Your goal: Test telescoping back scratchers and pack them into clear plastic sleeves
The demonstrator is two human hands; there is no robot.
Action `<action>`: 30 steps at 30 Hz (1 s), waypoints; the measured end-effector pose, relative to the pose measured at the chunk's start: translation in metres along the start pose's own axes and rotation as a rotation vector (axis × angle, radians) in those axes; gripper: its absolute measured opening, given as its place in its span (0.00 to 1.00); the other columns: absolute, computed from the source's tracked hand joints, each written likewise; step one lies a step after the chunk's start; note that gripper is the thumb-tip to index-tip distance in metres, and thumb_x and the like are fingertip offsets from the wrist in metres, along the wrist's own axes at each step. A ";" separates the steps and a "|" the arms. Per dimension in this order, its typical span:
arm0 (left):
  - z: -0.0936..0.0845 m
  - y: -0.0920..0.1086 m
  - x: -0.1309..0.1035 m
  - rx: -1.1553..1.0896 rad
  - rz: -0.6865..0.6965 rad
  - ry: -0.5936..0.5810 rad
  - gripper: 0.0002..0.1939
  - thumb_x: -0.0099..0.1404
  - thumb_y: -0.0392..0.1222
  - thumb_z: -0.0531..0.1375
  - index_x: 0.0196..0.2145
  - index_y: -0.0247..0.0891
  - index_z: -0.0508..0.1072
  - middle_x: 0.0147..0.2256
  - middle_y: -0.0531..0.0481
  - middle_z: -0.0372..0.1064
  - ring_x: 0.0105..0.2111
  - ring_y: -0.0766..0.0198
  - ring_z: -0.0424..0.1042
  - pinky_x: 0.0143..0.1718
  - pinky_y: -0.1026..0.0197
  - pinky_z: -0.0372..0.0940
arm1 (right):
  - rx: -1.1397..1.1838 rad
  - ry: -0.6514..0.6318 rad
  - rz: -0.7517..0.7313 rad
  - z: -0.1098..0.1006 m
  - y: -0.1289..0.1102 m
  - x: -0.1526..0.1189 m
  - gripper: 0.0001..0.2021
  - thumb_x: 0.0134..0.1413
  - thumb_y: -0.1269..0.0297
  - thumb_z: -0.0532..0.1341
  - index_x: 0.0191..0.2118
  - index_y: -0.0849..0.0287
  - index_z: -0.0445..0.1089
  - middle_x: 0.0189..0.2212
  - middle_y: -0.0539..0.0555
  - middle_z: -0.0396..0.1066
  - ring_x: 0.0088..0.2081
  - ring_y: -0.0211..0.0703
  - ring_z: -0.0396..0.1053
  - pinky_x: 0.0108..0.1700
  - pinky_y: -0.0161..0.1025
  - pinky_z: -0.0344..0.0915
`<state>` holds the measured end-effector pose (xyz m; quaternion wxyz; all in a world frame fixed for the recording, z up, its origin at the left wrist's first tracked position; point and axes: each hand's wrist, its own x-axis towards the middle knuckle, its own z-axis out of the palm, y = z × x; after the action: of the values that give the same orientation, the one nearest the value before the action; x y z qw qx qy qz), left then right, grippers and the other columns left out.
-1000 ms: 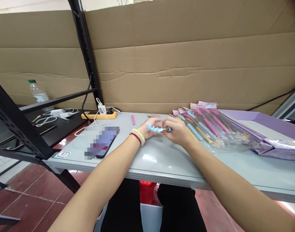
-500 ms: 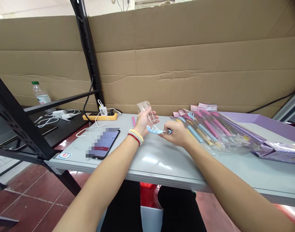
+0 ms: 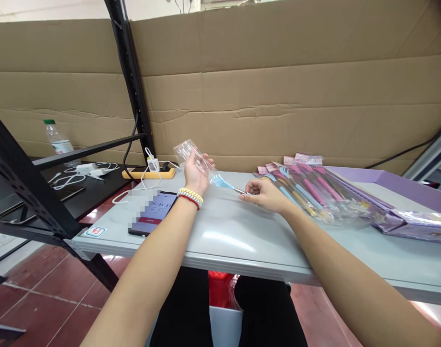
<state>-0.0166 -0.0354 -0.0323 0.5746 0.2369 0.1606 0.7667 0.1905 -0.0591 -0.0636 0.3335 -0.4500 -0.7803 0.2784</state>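
My left hand (image 3: 197, 176) is turned palm up with its fingers partly curled, holding a clear plastic bag (image 3: 184, 150) that lies across the palm. Between thumb and fingers of my right hand (image 3: 264, 194) is the thin metal shaft of a back scratcher (image 3: 223, 182). Its light blue claw head points left, close to the low end of the bag; I cannot tell whether they touch. The rest of the shaft is hidden by my right hand. Just right of that hand lie several bagged back scratchers (image 3: 309, 190) with blue, pink and yellowish parts.
A purple box (image 3: 411, 190) sits at the right of the grey table (image 3: 220, 231). On the left are a phone (image 3: 153, 217) and a yellow power strip (image 3: 166, 174) with white cables. A black metal frame (image 3: 128, 72) rises beside them. Cardboard (image 3: 263, 86) stands behind.
My left hand has moved left with the bag, away from my right hand. The back scratcher has turned, so its claws show more plainly and more shaft is visible.
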 end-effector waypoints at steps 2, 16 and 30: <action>0.000 0.000 -0.001 0.021 0.003 -0.015 0.16 0.63 0.53 0.57 0.44 0.43 0.68 0.23 0.56 0.66 0.21 0.68 0.69 0.29 0.63 0.63 | 0.059 -0.010 0.041 0.000 0.000 -0.001 0.21 0.36 0.47 0.67 0.26 0.60 0.63 0.17 0.46 0.60 0.18 0.31 0.55 0.20 0.32 0.50; 0.005 -0.016 -0.008 0.105 0.056 -0.087 0.11 0.56 0.42 0.65 0.35 0.38 0.68 0.25 0.56 0.67 0.24 0.69 0.70 0.31 0.64 0.64 | 0.116 -0.034 0.063 0.005 -0.001 -0.002 0.22 0.46 0.44 0.62 0.28 0.61 0.66 0.19 0.51 0.67 0.15 0.33 0.60 0.17 0.33 0.56; 0.009 -0.023 -0.014 0.149 0.046 -0.099 0.12 0.57 0.44 0.65 0.30 0.37 0.66 0.26 0.54 0.69 0.26 0.66 0.72 0.31 0.63 0.66 | 0.162 0.062 -0.015 0.007 0.000 -0.001 0.16 0.37 0.58 0.68 0.31 0.60 0.66 0.19 0.47 0.64 0.18 0.32 0.58 0.20 0.32 0.54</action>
<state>0.0098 -0.0425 -0.0394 0.5449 0.3201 0.1830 0.7531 0.1854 -0.0609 -0.0688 0.3951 -0.4241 -0.7478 0.3239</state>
